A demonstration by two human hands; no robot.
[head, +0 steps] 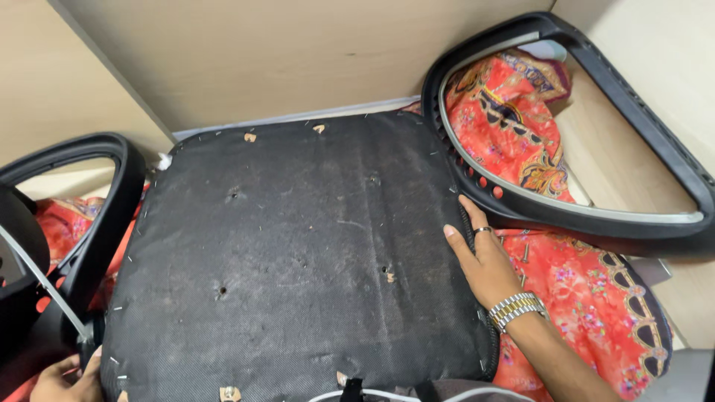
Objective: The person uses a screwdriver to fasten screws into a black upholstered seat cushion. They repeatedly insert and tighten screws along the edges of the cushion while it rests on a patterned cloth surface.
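From the head camera, looking straight down, an upturned chair seat [298,246] fills the middle of the view, its underside covered in dusty black fabric stapled along the rim, with several screw holes showing. Its far edge runs just short of a pale wooden wall panel [283,59], with only a thin strip of floor between them.

The right hand [484,257] lies flat on the seat's right edge, fingers stretched out and loose, gripping nothing; it wears a ring and a metal watch [515,307] on the wrist. Just past its fingertips the black armrest loop [596,216] tilts up against the right wall, its lower bar almost touching the seat's corner. Inside and below that loop lies a red patterned cloth [581,290], with a few loose screws [525,254] on it beside the hand.

The left hand [67,380] shows only in part at the bottom left corner, at the seat's near left corner; whether it clasps the edge I cannot tell. Above it a second black armrest loop [97,201] crowds the seat's left edge.

Room is tight: panels close in behind and at both sides, and the armrests hem the seat left and right.
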